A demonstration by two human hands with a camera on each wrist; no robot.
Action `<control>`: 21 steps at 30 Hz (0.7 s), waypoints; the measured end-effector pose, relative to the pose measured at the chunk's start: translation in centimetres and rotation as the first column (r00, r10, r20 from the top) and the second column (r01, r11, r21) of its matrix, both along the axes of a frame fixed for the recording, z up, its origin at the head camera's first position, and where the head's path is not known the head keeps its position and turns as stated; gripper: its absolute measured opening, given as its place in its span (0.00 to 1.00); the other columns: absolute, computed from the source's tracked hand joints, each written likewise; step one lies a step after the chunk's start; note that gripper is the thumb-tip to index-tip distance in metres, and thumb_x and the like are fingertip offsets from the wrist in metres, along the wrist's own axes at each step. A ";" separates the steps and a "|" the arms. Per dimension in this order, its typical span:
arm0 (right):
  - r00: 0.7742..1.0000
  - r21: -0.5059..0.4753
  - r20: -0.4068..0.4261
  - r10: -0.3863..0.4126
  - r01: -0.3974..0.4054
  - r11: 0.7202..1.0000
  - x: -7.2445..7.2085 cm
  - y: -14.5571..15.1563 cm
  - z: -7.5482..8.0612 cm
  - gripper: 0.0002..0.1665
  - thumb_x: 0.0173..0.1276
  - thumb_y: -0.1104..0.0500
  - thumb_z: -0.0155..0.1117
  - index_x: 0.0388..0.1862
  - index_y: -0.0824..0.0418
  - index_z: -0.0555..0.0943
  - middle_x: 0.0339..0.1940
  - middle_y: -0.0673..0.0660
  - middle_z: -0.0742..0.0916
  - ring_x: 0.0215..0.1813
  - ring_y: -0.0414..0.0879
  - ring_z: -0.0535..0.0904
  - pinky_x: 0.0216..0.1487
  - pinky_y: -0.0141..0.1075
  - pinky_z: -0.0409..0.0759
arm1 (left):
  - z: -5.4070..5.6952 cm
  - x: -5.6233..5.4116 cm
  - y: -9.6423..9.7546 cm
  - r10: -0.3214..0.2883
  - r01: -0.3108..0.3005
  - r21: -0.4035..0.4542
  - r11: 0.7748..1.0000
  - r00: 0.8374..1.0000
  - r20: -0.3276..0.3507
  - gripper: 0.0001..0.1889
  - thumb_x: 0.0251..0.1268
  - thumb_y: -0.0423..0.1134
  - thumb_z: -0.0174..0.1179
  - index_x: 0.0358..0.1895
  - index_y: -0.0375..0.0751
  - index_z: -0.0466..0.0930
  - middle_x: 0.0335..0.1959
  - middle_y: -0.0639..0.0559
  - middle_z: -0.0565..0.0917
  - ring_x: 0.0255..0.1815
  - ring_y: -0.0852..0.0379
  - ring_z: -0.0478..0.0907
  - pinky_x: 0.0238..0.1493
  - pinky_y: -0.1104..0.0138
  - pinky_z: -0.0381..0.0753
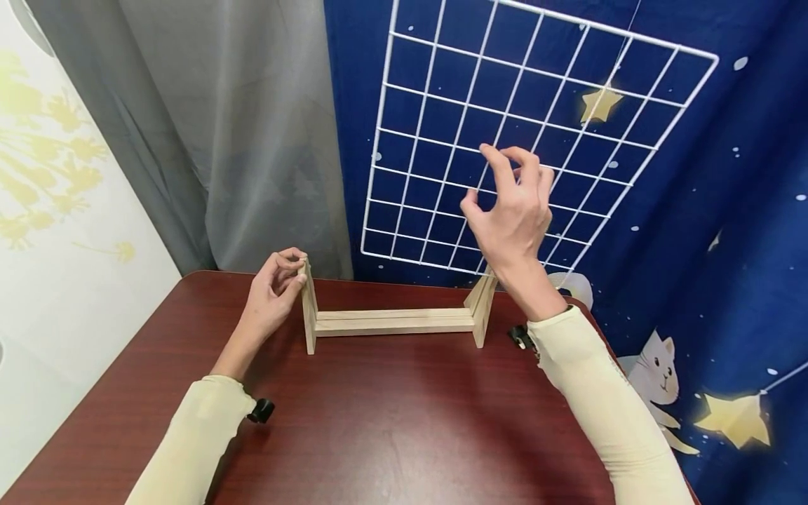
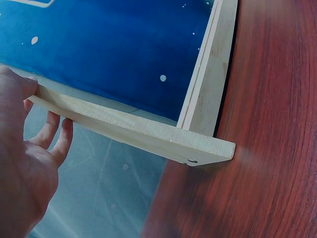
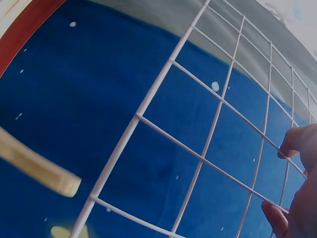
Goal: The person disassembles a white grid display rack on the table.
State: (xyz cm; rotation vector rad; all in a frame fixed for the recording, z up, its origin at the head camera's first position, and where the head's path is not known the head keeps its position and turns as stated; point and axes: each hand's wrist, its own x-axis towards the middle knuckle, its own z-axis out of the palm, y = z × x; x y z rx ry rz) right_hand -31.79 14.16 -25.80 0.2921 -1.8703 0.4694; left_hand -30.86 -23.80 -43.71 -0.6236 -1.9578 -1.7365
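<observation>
Grid (image 1: pixel 506 114) in right hand (image 1: pixel 516 207), wooden stand (image 1: pixel 394 325) in left hand (image 1: pixel 273 291)

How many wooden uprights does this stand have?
2: the left upright, pinched by the left hand, and the right upright, at the crossbar's other end. No others show.

Nothing readable here, sorry — no lettering, brand or number I can make out on the wooden stand (image 1: pixel 394 324), the white wire grid (image 1: pixel 468 104) or the blue curtain (image 1: pixel 675 263) — same in both wrist views.
</observation>
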 end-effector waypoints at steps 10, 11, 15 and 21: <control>0.994 -0.053 0.103 -0.031 0.036 0.998 0.0 3.7 -2.2 0.35 0.57 0.56 0.72 0.67 0.41 0.83 0.60 0.57 0.83 0.52 0.60 0.75 0.33 0.57 0.80 | 0.1 0.2 -0.1 0.004 -0.004 -0.007 1.000 1.000 0.003 0.11 0.73 0.22 0.60 0.49 0.20 0.68 0.66 0.40 0.76 0.65 0.66 0.81 0.64 0.78 0.80; 0.992 -0.051 0.124 -0.036 0.043 0.998 -0.1 4.0 -2.5 0.35 0.57 0.56 0.73 0.67 0.40 0.83 0.60 0.57 0.83 0.52 0.60 0.75 0.32 0.58 0.80 | 0.0 0.3 -0.1 0.005 -0.005 -0.009 1.000 1.000 0.003 0.11 0.73 0.22 0.60 0.48 0.19 0.68 0.66 0.40 0.76 0.65 0.66 0.80 0.64 0.78 0.80; 0.978 -0.038 0.200 -0.051 0.060 0.997 -0.1 5.4 -3.8 0.36 0.57 0.54 0.74 0.67 0.41 0.82 0.61 0.58 0.82 0.53 0.61 0.75 0.35 0.58 0.80 | -0.1 0.5 -0.3 0.010 -0.010 -0.028 1.000 1.000 0.005 0.12 0.73 0.22 0.60 0.48 0.19 0.66 0.66 0.42 0.76 0.65 0.68 0.81 0.63 0.79 0.81; 0.965 -0.068 0.253 -0.075 0.095 0.993 -0.2 7.5 -5.0 0.36 0.56 0.53 0.74 0.67 0.40 0.83 0.60 0.58 0.82 0.56 0.61 0.76 0.38 0.60 0.81 | -0.1 1.1 -0.1 0.000 0.000 -0.060 0.998 1.000 -0.003 0.12 0.73 0.23 0.61 0.47 0.20 0.67 0.66 0.38 0.76 0.65 0.62 0.81 0.63 0.78 0.81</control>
